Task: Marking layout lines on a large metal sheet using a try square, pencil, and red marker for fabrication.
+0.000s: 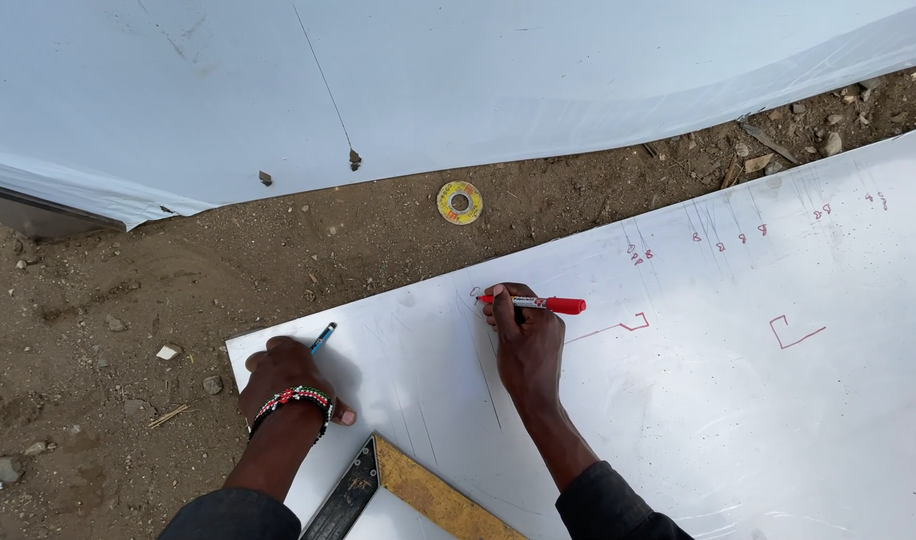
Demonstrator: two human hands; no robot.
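Head view: my right hand (pixel 526 340) pinches the red marker (pixel 534 302), light and slick, mid-barrel, tip on the white sheet (pixel 698 420). Left hand (pixel 290 380), closed around a blue pencil (pixel 323 337), presses the near-left corner.

Red marker (pixel 538 303), white sheet (pixel 678 420), yellow ring (pixel 460 202), red-and-green beaded bracelet (pixel 293 400).

Marker (pixel 538 303) on sheet (pixel 728 400); square (pixel 408 495) below.

My left hand (pixel 290 383) hides most of the blue pencil (pixel 323 337). The set square (pixel 403 495) runs off the bottom edge, and the small red marks (pixel 638 255) are too small to make out
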